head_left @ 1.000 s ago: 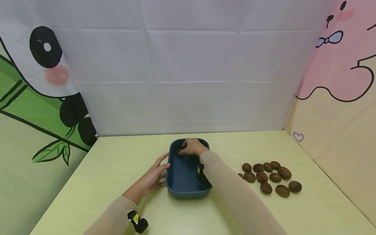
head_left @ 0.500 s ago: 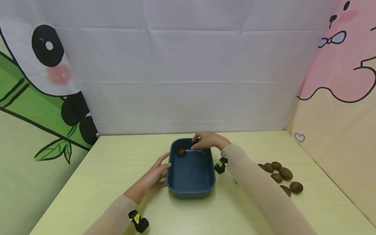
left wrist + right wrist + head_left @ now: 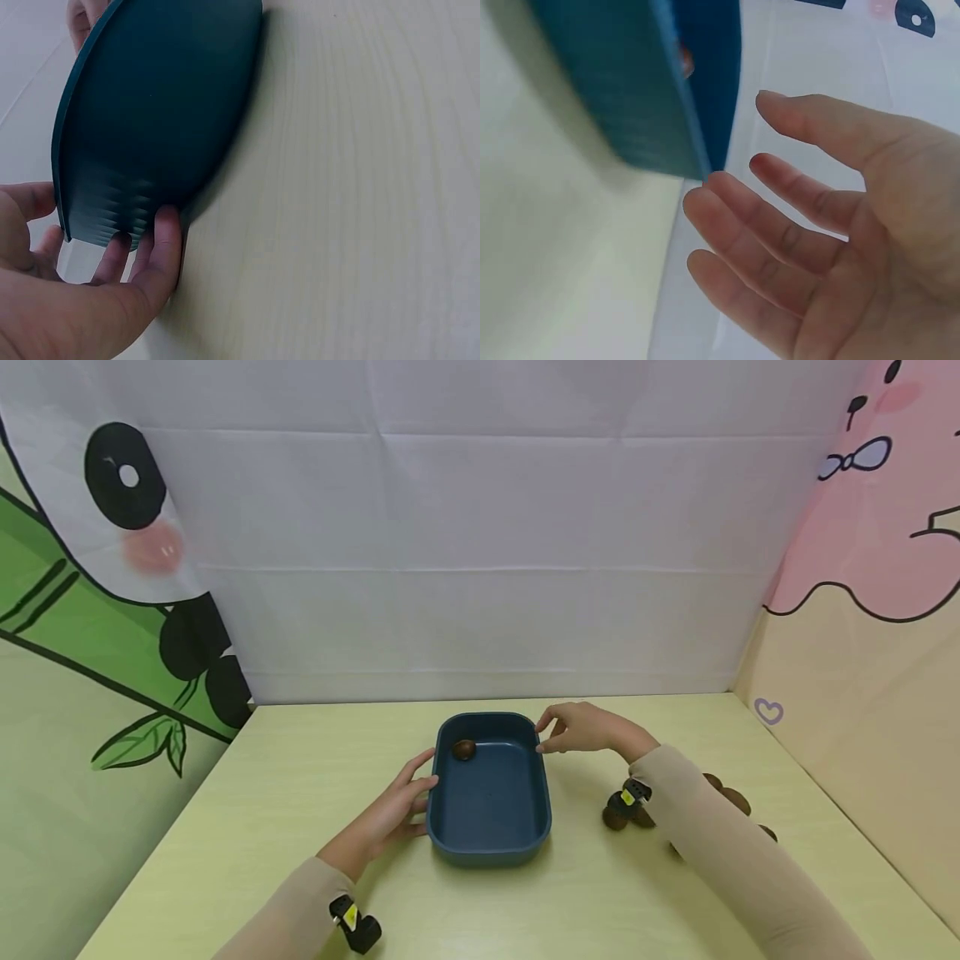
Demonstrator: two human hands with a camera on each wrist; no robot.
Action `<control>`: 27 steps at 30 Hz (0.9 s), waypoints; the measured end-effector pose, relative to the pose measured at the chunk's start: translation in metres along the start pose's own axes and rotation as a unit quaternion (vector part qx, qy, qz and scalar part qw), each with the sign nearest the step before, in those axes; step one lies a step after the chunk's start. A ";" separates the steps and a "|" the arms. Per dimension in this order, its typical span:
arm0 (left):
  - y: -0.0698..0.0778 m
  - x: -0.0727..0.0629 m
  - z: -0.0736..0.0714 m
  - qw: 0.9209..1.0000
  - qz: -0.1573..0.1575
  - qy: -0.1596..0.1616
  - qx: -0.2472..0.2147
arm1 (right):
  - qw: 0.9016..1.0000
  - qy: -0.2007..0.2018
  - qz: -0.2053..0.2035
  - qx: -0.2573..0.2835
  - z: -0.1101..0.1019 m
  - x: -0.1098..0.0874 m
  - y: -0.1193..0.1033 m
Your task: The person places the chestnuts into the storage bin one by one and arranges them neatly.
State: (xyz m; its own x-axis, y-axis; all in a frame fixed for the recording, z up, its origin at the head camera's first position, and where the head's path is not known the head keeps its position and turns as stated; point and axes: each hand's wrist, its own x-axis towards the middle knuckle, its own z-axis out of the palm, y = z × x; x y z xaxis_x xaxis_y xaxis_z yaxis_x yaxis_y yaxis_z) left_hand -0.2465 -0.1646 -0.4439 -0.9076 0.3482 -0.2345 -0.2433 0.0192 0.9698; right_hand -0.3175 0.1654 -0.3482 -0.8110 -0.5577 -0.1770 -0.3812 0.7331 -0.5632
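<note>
A dark blue rectangular box (image 3: 491,806) stands on the table in the head view. One glossy brown chestnut-like oval (image 3: 463,750) lies inside at its far left corner. My left hand (image 3: 388,814) rests against the box's left wall; the left wrist view shows its fingertips (image 3: 166,221) spread along the outside. Just beyond the right rim is my right hand (image 3: 588,728), thumb and fingers apart. In the right wrist view that hand (image 3: 840,225) has nothing between its fingers, and the box wall (image 3: 622,97) is beside the fingertips.
Several more brown ovals (image 3: 615,818) lie on the table to the right, partly hidden by the right sleeve (image 3: 720,843). A white cloth wall (image 3: 487,552) rises behind the table (image 3: 315,743), with printed panels at both sides.
My right hand has come from inside the box out past its right rim, moving right. The brown oval it was touching now lies inside the box. My left hand stays against the box.
</note>
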 end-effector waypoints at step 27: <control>-0.001 -0.001 -0.002 1.000 0.005 -0.003 -0.003 | 0.997 0.030 0.015 -0.069 0.051 -0.090 0.069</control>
State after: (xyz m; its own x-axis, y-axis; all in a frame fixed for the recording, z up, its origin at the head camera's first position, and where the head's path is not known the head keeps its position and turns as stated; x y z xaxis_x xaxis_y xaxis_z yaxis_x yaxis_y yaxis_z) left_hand -0.2457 -0.1665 -0.4449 -0.9078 0.3543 -0.2243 -0.2361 0.0100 0.9717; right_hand -0.2480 0.2461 -0.4118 -0.8465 -0.5134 -0.1411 -0.4104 0.7980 -0.4414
